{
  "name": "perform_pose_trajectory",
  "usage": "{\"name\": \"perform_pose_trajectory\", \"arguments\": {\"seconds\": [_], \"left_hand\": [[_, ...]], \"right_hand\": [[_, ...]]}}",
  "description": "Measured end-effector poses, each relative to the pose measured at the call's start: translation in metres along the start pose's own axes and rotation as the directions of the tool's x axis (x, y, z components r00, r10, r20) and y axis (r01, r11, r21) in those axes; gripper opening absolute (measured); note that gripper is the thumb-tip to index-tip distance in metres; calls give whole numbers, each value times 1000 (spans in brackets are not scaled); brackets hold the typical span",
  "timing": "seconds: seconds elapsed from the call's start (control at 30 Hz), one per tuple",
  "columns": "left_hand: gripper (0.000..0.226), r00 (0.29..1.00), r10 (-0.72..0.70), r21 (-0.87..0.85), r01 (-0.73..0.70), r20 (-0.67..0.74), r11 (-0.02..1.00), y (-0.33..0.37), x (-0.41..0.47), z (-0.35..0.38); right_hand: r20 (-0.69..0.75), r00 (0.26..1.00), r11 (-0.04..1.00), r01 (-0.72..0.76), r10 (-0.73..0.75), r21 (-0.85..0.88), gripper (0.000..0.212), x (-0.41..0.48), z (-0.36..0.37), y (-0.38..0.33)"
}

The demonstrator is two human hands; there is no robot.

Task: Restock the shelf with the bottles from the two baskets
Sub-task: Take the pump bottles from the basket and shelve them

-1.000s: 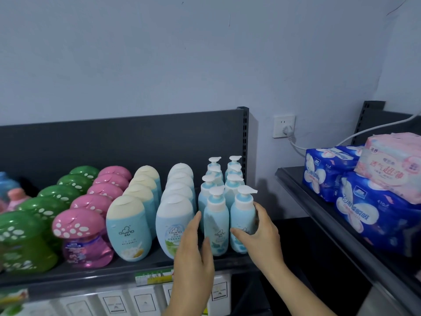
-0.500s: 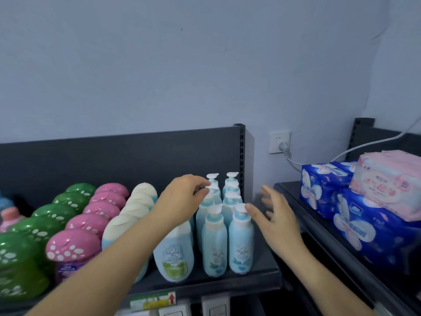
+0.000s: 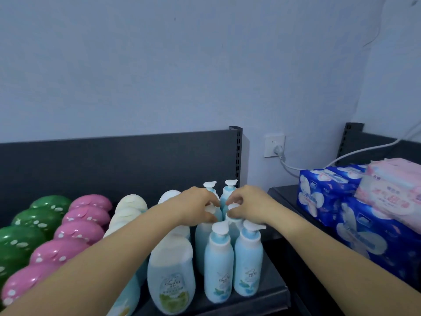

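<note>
the front pump bottles (image 3: pixel 218 265) stand close to the shelf (image 3: pixel 273 291) lip, lower centre; a nudge from behind may topple them off the edge. just behind, the left hand (image 3: pixel 197 207) and right hand (image 3: pixel 250 207) each curl their fingers round a pump head (image 3: pixel 233 206) in the next row. the bottles are tall, narrow, pale blue and white-topped, and they stand packed close together.

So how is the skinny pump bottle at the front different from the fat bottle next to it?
The pump bottle has a white pump spout; the fat bottle has a rounded cream cap. The pump bottle is slimmer, the fat bottle wider. The fat bottle's label has a big green patch; the pump bottle's has small bluish leaves. Both are light blue and stand upright on the dark shelf.
</note>
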State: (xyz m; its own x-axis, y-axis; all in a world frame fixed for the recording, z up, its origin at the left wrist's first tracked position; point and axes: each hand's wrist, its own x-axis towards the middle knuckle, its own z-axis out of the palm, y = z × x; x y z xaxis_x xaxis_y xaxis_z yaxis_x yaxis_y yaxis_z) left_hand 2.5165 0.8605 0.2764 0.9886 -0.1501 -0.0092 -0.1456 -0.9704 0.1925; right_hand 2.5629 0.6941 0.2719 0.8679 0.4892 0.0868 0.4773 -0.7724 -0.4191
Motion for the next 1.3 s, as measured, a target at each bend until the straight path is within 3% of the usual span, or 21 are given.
{"name": "perform_pose_trajectory", "arguments": {"seconds": [0.2,0.37,0.67,0.9,0.97,1.1,1.17,1.3], "left_hand": [[34,996,41,-159,-54,-83,986,-11,8,7],[33,994,43,-166,-60,-103,984,-10,11,9],[32,992,-10,-185,-13,-122,983,2,11,12],[44,992,-63,-217,38,-106,975,6,2,12],[48,991,-79,-212,55,-106,976,4,-2,3],[35,960,-133,-245,71,-248,967,-3,-3,-22],[26,952,-146,-219,88,-268,972,-3,0,-30],[27,975,-132,-112,113,-180,987,-1,15,-27]], "right_hand": [[-31,1000,1000,4,-4,-5,25,-3,-3,-1],[-45,999,1000,-17,16,-15,36,-2,-7,7],[-6,999,997,41,-41,-59,36,4,-13,17],[57,994,995,91,-94,43,32,8,-14,28],[26,994,989,104,-107,104,25,10,-21,31],[-79,993,986,101,-91,135,23,24,-36,36],[-91,992,988,97,-87,121,26,33,-35,36],[-13,998,997,66,-66,30,37,47,-25,33]]}}
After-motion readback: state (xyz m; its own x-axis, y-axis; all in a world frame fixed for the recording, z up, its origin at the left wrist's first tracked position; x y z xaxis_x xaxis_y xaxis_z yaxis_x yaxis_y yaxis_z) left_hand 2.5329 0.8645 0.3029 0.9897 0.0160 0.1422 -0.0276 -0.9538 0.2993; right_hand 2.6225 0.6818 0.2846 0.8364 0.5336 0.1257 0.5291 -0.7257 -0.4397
